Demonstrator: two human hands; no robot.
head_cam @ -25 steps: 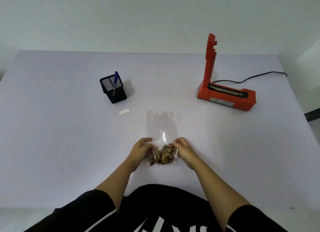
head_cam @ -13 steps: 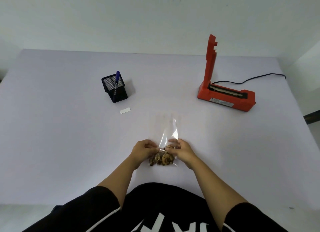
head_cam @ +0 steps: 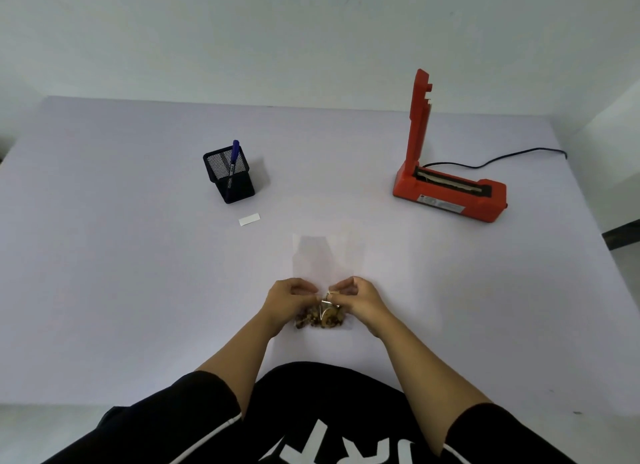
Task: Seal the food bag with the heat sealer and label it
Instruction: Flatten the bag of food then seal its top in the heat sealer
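Near the desk's (head_cam: 138,256) front edge, the left hand (head_cam: 289,299) and right hand (head_cam: 360,301) pinch the food bag (head_cam: 327,259) just above its contents. It looks light, limp and slick, probably best held by its empty top.

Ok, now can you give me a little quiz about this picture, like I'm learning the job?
1. True or false: the orange sealer has its arm standing straight up.
2. Where is the blue pen? A: in the black cup. B: lying flat. C: held in someone's fingers.
3. Fill the gap: the left hand and the right hand both pinch the clear ____.
Key: 1 true. 2 A. 3 bag.
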